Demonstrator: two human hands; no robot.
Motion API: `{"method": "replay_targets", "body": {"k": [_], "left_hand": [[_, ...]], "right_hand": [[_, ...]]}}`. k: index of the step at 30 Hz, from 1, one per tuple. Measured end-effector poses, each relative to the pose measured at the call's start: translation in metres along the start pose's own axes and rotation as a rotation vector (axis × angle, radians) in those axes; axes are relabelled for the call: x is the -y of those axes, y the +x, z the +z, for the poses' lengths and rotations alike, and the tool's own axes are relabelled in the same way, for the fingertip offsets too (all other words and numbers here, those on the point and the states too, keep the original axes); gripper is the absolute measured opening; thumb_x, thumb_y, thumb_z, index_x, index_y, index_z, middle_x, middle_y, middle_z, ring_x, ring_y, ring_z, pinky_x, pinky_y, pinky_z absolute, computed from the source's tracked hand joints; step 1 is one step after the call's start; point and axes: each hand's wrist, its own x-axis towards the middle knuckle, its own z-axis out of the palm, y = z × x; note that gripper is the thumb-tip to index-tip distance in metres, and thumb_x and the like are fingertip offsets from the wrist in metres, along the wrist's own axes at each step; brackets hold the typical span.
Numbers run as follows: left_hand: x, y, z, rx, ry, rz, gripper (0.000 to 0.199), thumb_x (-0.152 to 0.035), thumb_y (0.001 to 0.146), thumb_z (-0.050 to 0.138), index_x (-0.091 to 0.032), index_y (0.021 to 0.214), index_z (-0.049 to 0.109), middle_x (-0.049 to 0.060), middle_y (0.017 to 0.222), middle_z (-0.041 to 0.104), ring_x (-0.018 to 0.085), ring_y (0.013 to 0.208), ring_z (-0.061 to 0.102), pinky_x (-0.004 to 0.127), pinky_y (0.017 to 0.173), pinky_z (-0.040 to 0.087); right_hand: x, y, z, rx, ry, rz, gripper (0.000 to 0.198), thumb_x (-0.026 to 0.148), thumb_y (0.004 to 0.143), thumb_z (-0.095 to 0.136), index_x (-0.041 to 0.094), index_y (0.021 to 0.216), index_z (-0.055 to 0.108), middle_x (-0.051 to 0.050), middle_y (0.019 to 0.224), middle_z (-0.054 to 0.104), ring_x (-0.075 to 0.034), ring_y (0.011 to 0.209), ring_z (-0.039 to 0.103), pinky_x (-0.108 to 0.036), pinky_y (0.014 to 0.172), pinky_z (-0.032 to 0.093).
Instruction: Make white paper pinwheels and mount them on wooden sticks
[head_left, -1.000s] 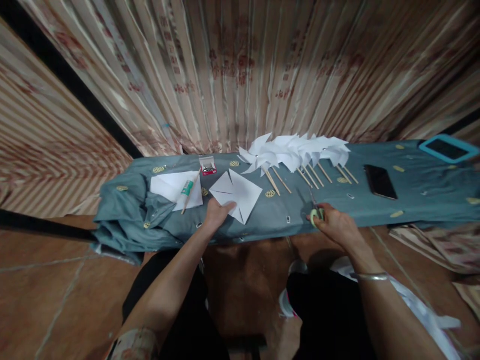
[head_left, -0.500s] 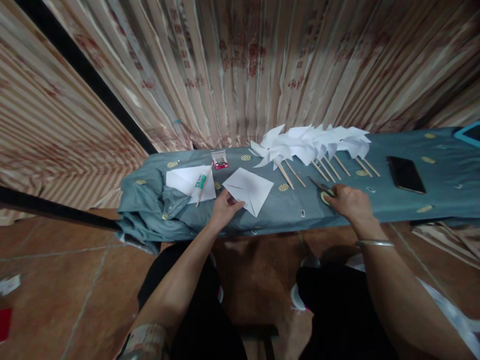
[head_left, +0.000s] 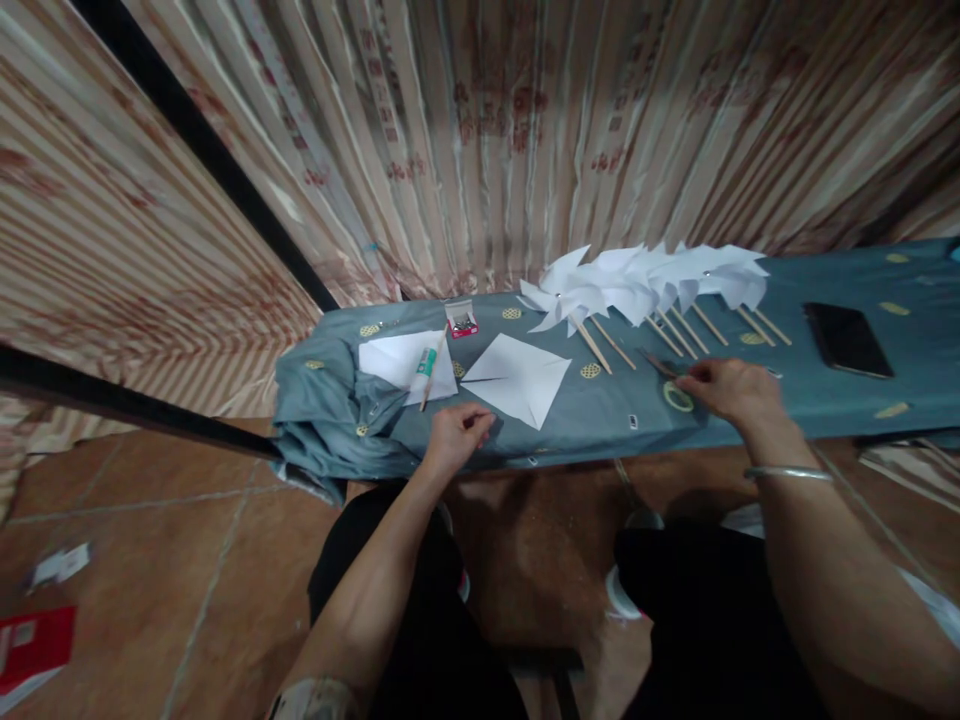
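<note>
A square of thin white paper (head_left: 517, 385) lies flat on the grey-green cloth (head_left: 585, 425), turned diamond-wise with corners near eleven, half past two, five and nine o'clock. Straight slits run inward from the corners at nine and five; the surface is smooth and matt, faintly creased. Just beside its edge at seven o'clock, the left hand (head_left: 459, 435) is loosely closed, its fingers curled in toward the thumb.

Well apart at three o'clock from the paper, the right hand (head_left: 731, 388) reaches over the scissors (head_left: 679, 397), its bent fingers at the handles; I cannot tell how firmly they grip. One pale green plastic handle loop shows, rounded and flat against the cloth. The slim blades lie along a slanting axis, tips pointing between ten and eleven o'clock.

Toward two o'clock from the paper, a row of white paper pinwheels (head_left: 637, 280) overlaps in pointed, curling vanes, their slender wooden sticks aimed at about five. Near ten to eleven o'clock stands a small red-and-white box (head_left: 462, 322) of shiny metal pieces. At nine, a green-and-white glue stick (head_left: 427, 361) and a bare wooden stick (head_left: 429, 388) rest on white sheets (head_left: 386, 352).
</note>
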Motion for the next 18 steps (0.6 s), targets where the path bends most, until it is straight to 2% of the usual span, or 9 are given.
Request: {"method": "replay_targets", "body": {"k": [2, 5, 9, 14, 18], "left_hand": [[0.001, 0.0, 0.001, -0.044, 0.022, 0.047, 0.012, -0.025, 0.078, 0.061, -0.017, 0.078, 0.07, -0.003, 0.056, 0.062, 0.009, 0.043, 0.051, 0.02, 0.045, 0.041], [0.002, 0.003, -0.005, -0.177, 0.109, 0.173, 0.013, -0.022, 0.08, 0.061, -0.018, 0.084, 0.073, 0.003, 0.073, 0.069, 0.013, 0.061, 0.061, 0.024, 0.06, 0.049], [0.006, 0.008, -0.028, -0.325, 0.228, 0.286, 0.017, -0.02, 0.082, 0.062, -0.019, 0.094, 0.074, 0.005, 0.085, 0.069, 0.015, 0.072, 0.062, 0.028, 0.072, 0.051], [0.017, 0.018, -0.062, -0.474, 0.298, 0.219, 0.03, -0.02, 0.079, 0.064, -0.017, 0.108, 0.069, 0.01, 0.105, 0.066, 0.019, 0.084, 0.062, 0.034, 0.08, 0.053], [0.025, 0.029, -0.072, -0.46, 0.455, 0.181, 0.044, -0.019, 0.075, 0.065, -0.014, 0.119, 0.063, 0.014, 0.114, 0.064, 0.027, 0.102, 0.06, 0.041, 0.092, 0.05]], "right_hand": [[0.007, -0.003, -0.001, -0.038, -0.001, -0.001, 0.038, 0.043, 0.09, 0.051, 0.015, 0.108, 0.07, -0.021, 0.105, 0.07, -0.026, 0.08, 0.061, -0.033, 0.065, 0.036], [0.021, -0.01, 0.0, -0.063, 0.024, -0.044, 0.038, 0.042, 0.091, 0.049, 0.015, 0.107, 0.07, -0.02, 0.104, 0.071, -0.028, 0.082, 0.063, -0.033, 0.065, 0.037], [0.037, -0.02, 0.005, -0.099, 0.049, -0.113, 0.036, 0.042, 0.091, 0.047, 0.017, 0.104, 0.07, -0.018, 0.1, 0.072, -0.028, 0.08, 0.064, -0.033, 0.064, 0.039], [0.049, -0.027, 0.006, -0.145, 0.045, -0.166, 0.034, 0.04, 0.091, 0.048, 0.017, 0.103, 0.07, -0.017, 0.097, 0.073, -0.028, 0.082, 0.065, -0.032, 0.065, 0.041], [0.061, -0.03, 0.004, -0.218, 0.055, -0.22, 0.036, 0.038, 0.093, 0.044, 0.016, 0.106, 0.07, -0.017, 0.098, 0.073, -0.028, 0.086, 0.066, -0.032, 0.067, 0.043]]}}
